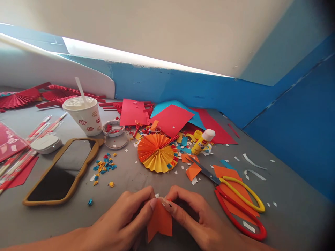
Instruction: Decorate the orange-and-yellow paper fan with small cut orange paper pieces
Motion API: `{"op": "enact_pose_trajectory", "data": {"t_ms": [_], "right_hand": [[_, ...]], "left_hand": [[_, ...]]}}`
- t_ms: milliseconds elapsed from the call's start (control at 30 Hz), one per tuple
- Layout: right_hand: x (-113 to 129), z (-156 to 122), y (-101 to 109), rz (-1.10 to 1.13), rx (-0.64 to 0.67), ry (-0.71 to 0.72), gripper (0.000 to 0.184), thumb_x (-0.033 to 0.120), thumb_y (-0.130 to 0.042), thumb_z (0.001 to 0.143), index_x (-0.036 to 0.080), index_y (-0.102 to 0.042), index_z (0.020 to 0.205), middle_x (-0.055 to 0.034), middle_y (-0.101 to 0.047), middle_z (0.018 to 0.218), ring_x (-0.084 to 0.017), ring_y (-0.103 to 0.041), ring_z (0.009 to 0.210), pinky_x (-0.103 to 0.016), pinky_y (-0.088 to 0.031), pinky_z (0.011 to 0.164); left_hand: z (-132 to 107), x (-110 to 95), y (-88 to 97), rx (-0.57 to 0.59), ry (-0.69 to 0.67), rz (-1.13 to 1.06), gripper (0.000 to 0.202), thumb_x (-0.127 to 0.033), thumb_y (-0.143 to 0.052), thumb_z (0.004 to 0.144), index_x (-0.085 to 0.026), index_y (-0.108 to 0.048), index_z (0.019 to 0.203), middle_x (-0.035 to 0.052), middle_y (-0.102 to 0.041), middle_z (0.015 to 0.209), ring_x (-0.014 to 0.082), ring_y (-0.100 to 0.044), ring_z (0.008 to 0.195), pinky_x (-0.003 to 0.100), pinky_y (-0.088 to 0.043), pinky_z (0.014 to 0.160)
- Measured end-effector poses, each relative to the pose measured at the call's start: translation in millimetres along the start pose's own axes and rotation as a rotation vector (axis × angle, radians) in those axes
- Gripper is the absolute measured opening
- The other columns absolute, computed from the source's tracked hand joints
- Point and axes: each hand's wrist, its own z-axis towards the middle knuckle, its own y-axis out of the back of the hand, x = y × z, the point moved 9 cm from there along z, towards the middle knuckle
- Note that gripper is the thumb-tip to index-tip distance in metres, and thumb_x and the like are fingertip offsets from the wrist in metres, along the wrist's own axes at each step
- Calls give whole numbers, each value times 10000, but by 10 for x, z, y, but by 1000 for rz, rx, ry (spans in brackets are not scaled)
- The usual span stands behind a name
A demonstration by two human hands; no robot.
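Between my two hands is a small piece of orange paper (pixel 160 223) with a notched lower edge. My left hand (pixel 128 216) pinches its upper left side between thumb and fingers. From the other side, my right hand (pixel 190 212) pinches the top near a white scrap (pixel 157 196). Just beyond my fingers lies a round pleated paper fan (pixel 157 153) in orange and yellow, with small red and blue pieces on it. To the right of my right hand, scissors (pixel 240 198) with red and yellow handles rest over orange paper sheets (pixel 230 174).
A phone (pixel 62 170) in a brown case, a white earbud case (pixel 46 143) and a lidded cup (pixel 85 116) with a straw stand left. Tape rolls (pixel 116 139), a glue stick (pixel 202 142), red paper (pixel 172 120) and scattered scraps lie farther back, before a blue wall (pixel 167 83).
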Motion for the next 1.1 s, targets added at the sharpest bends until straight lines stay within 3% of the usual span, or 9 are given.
{"op": "enact_pose_trajectory", "data": {"t_ms": [200, 333, 567, 767, 900, 1100], "right_hand": [[2, -19, 72, 43, -53, -13, 338, 470, -414, 986, 185, -498, 824, 32, -475, 756, -113, -439, 706, -226, -382, 649], [1, -12, 86, 78, -80, -29, 337, 463, -380, 999, 194, -460, 814, 40, -439, 747, -109, -408, 693, -216, -382, 632], [71, -19, 47, -170, -18, 98, 283, 401, -386, 1005, 191, -526, 878, -4, -558, 841, -134, -533, 769, -236, -429, 706], [106, -29, 100, -166, -57, 84, 294, 407, -359, 1009, 194, -500, 864, 8, -510, 783, -126, -486, 695, -229, -418, 616], [134, -19, 123, -244, -84, 121, 208, 352, -420, 988, 204, -490, 861, 9, -532, 769, -131, -510, 694, -234, -425, 626], [182, -60, 86, -445, -106, 265, 203, 295, -433, 974, 209, -563, 844, -41, -596, 814, -185, -569, 769, -285, -462, 730]], "left_hand": [[-11, -14, -122, 163, 93, -153, 387, -522, -387, 945, -211, -549, 783, -48, -540, 551, 99, -476, 479, 181, -387, 515], [-7, 69, -147, 166, 126, -206, 426, -556, -351, 951, -203, -531, 794, -46, -520, 552, 86, -433, 447, 181, -355, 473], [37, 188, -211, 233, 174, -269, 468, -584, -277, 959, -187, -482, 820, -35, -527, 600, 58, -406, 408, 161, -321, 418], [41, 44, -109, 110, 53, -160, 370, -553, -454, 911, -197, -491, 819, -39, -517, 648, 83, -402, 513, 163, -350, 474], [4, 18, -99, 88, -36, -68, 367, -522, -408, 936, -202, -538, 812, -35, -506, 621, 100, -398, 525, 173, -381, 514], [-8, 116, -28, 29, 19, 16, 360, -502, -383, 949, -196, -573, 963, 18, -615, 759, 133, -513, 659, 187, -443, 635]]}}
